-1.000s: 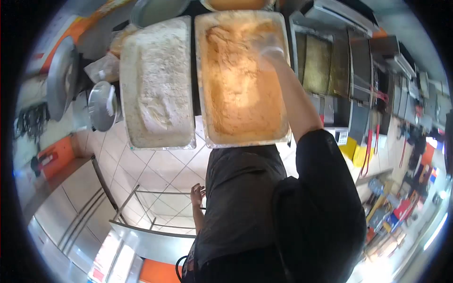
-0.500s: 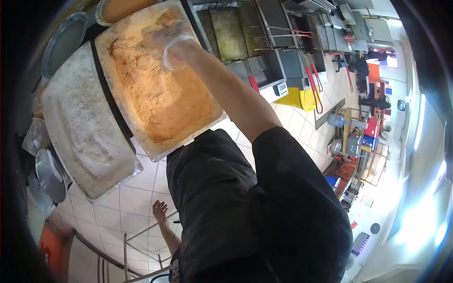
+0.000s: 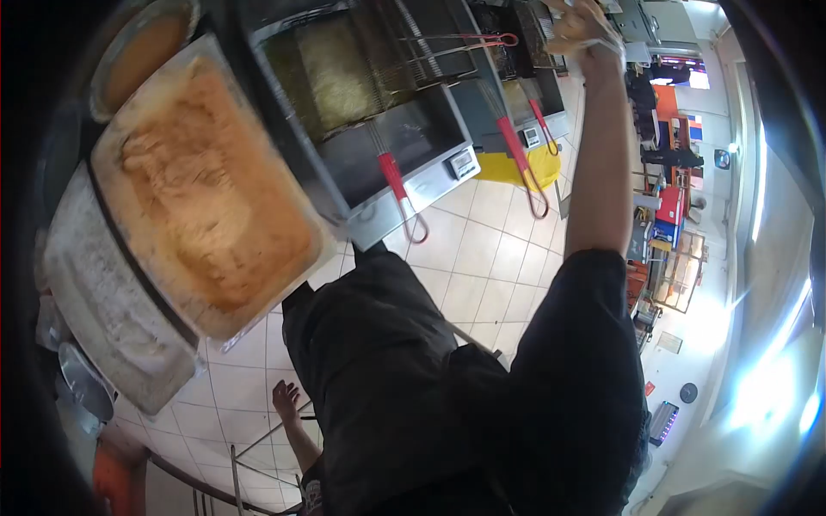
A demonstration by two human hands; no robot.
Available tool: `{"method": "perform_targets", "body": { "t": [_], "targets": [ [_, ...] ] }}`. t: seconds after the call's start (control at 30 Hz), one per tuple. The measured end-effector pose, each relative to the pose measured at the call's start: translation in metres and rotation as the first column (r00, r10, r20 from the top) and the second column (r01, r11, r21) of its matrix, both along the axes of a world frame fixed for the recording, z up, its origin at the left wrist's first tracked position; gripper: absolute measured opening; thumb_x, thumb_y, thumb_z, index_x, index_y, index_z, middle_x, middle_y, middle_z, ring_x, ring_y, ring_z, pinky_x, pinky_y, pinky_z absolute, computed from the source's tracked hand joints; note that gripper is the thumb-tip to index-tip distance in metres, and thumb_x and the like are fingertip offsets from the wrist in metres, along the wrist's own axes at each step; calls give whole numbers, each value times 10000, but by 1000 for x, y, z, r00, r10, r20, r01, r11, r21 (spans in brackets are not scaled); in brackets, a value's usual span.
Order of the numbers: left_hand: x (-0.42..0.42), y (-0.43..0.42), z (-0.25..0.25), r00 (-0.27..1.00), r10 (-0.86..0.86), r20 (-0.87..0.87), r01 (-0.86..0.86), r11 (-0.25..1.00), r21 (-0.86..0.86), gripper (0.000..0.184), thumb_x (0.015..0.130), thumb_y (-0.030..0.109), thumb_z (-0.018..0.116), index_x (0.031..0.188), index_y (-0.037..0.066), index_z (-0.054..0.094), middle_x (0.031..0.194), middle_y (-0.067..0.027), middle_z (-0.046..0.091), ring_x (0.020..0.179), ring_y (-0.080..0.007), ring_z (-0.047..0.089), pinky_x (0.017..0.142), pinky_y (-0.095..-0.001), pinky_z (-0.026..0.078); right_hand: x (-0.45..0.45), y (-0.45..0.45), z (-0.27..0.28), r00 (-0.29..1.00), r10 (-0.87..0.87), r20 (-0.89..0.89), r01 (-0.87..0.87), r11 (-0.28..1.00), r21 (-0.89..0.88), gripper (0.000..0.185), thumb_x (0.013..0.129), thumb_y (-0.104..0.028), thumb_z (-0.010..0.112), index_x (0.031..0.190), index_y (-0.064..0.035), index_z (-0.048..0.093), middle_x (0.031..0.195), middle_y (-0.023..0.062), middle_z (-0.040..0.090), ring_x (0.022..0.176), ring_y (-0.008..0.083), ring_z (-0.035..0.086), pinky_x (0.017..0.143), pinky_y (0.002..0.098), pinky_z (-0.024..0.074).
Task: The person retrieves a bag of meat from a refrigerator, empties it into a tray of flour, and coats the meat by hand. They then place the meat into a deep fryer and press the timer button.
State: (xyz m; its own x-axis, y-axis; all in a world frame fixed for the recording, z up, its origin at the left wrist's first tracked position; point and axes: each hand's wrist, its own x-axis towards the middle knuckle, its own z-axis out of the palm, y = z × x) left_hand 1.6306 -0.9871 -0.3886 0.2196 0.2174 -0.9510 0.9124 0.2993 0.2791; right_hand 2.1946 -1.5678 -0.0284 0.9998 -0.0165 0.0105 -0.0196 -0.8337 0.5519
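My right hand [image 3: 589, 30] is stretched far out at the top right, with a clear plastic glove gathered at its wrist. Its fingers look apart though slightly blurred, near a wire-mesh fryer basket [image 3: 540, 39]; whether they touch it I cannot tell. My left hand [image 3: 286, 401] hangs low beside my dark apron [image 3: 370, 344], bare, fingers loosely parted and holding nothing. A large tub of orange breading flour [image 3: 206, 206] lies in front of me to the left. Alongside it is a tub of white flour [image 3: 112, 284].
Deep fryers [image 3: 387, 129] stand ahead, with red-handled baskets [image 3: 392, 176] and a timer [image 3: 463, 163]. A yellow cloth [image 3: 508, 168] hangs on one fryer. A round pan of orange mix [image 3: 142, 60] sits at the upper left. Tiled floor [image 3: 482, 258] lies below.
My right hand has left the orange flour and swung right to the far fryers. The view has shifted, showing more of the fryers. My left hand still hangs low.
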Motion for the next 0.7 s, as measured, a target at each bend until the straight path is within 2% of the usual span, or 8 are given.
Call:
{"method": "perform_targets", "body": {
  "t": [0.33,0.4,0.43,0.47,0.5,0.6,0.67,0.7],
  "targets": [
    [-14,-147,41,986,39,-161,-24,995,99,346,804,274,485,1090,78,481,958,-125,565,907,-247,525,790,-370,400,93,-319,-102,954,-287,84,297,939,-171,401,668,-434,577,1012,-229,554,1133,-9,466,1013,166,479,866,264,375],
    [-5,-169,49,982,26,-185,-3,993,121,343,802,269,486,1086,76,485,961,-124,565,909,-246,524,790,-367,400,106,-355,-141,779,-599,184,-13,278,960,393,655,-363,635,979,-153,562,1021,13,538,963,151,509,838,273,402],
    [0,-179,53,981,19,-194,7,991,135,341,802,266,486,1084,75,487,962,-124,564,911,-245,523,790,-366,400,114,-372,-159,700,-714,22,-375,-340,862,392,649,-328,664,962,-114,566,965,24,574,938,143,524,824,278,415],
    [5,-187,57,979,17,-205,14,989,147,339,801,264,486,1082,74,489,964,-123,564,912,-245,523,790,-365,400,120,-391,-172,699,-715,4,-374,-362,854,392,649,-328,664,962,-114,566,965,24,574,938,143,524,824,278,415],
    [8,-196,60,977,14,-211,20,987,158,337,800,261,487,1080,73,490,965,-123,564,914,-245,523,790,-364,401,122,-405,-179,895,-351,277,-171,303,938,402,644,-317,679,939,-68,570,904,37,587,875,147,543,768,271,436],
    [23,-222,65,974,-7,-226,47,983,176,331,798,254,488,1073,70,496,970,-122,563,918,-243,521,790,-361,401,141,-456,-213,873,-485,47,129,322,938,437,636,-327,696,925,-18,586,810,69,598,704,167,563,631,253,458],
    [30,-230,67,974,-23,-227,65,982,180,328,796,249,489,1069,68,500,973,-121,563,921,-242,520,790,-358,401,138,-461,-220,896,-432,-106,3,-233,972,439,657,-310,681,979,-29,582,809,51,602,687,136,545,611,265,443],
    [32,-231,69,975,-33,-221,73,982,176,326,795,246,490,1067,67,502,974,-121,563,922,-242,520,790,-357,402,138,-456,-222,867,-496,33,-85,-83,993,384,670,-266,670,979,-53,593,774,28,603,649,90,517,565,260,430]
  ]
}}
